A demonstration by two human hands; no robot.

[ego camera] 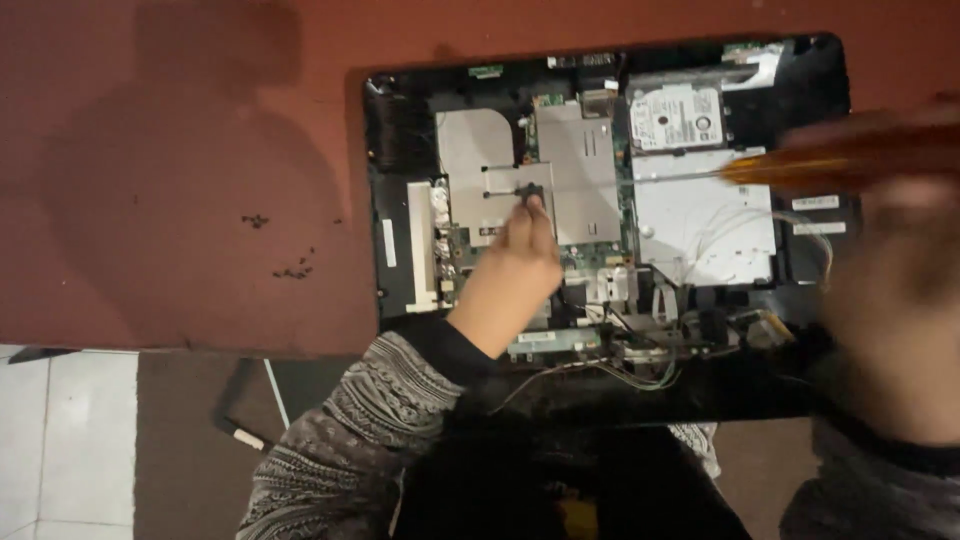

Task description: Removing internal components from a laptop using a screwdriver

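Looking down at an opened computer chassis (610,210) lying flat on a reddish-brown worktop (180,150), back cover already off and internals fully exposed. Judged well into disassembly: two small clusters of loose dark screws (290,268) sit on the worktop well apart from the case, to its left, while metal shields, boards and wiring remain in place inside.

Left hand (520,255) reaching in from below, sleeve in a grey patterned knit, fingertips pinched closed on a small dark part (530,190) at the middle of the silver shield plate (480,170). Cannot tell whether that part is a screw, a clip or a knob.

Right hand (900,300) very close to the camera at the right edge, heavily blurred; appears wrapped around the amber translucent handle of a screwdriver (850,155), its thin shaft pointing left across the case toward the drive area. Exact grip unclear through the blur.

Inside the black frame: a silver hard drive (678,115) at upper right, a larger pale metal plate (705,220) beneath it, green circuit board (590,265) showing in the centre, a white strip along the left side, thin coloured wires (640,375) trailing along the lower edge. Lower edge of the chassis near the body, overhanging the worktop's front. Pale tiled floor (60,440) visible below left.
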